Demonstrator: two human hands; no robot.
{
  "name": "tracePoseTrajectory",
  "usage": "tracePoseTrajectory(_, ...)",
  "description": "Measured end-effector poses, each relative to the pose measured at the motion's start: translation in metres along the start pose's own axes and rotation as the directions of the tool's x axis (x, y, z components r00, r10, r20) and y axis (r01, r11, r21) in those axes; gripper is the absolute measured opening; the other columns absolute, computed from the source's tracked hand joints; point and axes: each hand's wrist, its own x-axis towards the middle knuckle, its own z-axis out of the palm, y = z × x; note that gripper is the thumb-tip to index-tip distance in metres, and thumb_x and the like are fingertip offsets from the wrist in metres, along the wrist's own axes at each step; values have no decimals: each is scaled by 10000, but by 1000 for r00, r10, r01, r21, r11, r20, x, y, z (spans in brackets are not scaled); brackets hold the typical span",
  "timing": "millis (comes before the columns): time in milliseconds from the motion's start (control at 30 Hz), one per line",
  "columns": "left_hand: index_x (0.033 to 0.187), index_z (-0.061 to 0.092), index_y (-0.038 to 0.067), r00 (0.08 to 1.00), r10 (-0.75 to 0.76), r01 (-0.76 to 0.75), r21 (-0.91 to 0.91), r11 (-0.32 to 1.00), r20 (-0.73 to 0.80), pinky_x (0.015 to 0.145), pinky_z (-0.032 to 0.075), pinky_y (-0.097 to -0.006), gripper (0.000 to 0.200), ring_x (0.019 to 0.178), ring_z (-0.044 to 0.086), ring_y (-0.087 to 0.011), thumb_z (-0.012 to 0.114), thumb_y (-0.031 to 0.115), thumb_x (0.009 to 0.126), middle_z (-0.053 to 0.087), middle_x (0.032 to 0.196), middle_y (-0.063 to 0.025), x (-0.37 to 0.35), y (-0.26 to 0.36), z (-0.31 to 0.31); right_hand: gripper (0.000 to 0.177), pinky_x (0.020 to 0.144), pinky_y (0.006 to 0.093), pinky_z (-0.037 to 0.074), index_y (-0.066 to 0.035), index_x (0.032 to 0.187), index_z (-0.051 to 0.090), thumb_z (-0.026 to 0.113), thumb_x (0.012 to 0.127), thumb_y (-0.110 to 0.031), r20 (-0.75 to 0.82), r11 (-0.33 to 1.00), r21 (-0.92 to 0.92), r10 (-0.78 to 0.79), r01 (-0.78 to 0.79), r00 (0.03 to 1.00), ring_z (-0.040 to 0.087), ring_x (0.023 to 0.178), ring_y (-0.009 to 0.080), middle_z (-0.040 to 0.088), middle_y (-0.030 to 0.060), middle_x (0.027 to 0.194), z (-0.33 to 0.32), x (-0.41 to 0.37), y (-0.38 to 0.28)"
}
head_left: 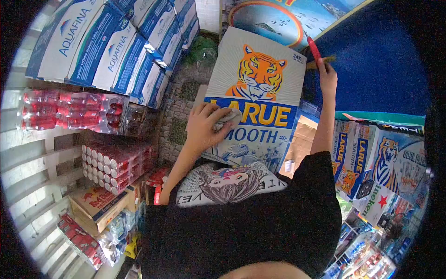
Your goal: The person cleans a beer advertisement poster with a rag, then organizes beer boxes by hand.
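A large Larue Smooth carton (pixel 260 69) with a tiger's head stands in front of me. My left hand (pixel 204 123) is closed around a crumpled greyish cloth (pixel 229 121), pressed on the carton's blue band over the first letters. Beyond the carton's upper right edge, my right hand (pixel 327 76) grips a red-handled brush (pixel 314 49). Yellowish bristles seem to stick out beside the fingers; the hand partly hides them.
Stacked Aquafina cartons (pixel 107 51) stand at left, above wrapped red bottles (pixel 74 111) and packed cans (pixel 104 167). A Red Bull carton (pixel 100 204) sits lower left. More Larue cartons (pixel 348 156) and a Heineken carton (pixel 378 202) are at right. A blue panel (pixel 371 69) rises behind.
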Motion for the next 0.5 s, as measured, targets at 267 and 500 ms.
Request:
tracePoseTrajectory(267,850,575,121,1000,7,-7,1,1000,2,651,365,-359,269,764,470,-241,607,209,598,503,778,-59,1,2,0,459,358,257,367,-80,677,519,436,742,-527,561,121,705,508,-699,654,464,394,157,472,32,499,18,-107,75)
tracePoseTrajectory(500,842,577,124,999,28,-28,-26,999,-36,654,361,-350,257,758,466,-242,604,201,599,501,753,-58,2,1,1,317,452,296,416,-130,649,512,535,709,-441,704,-376,706,278,-601,654,500,505,147,493,1,536,74,-294,228)
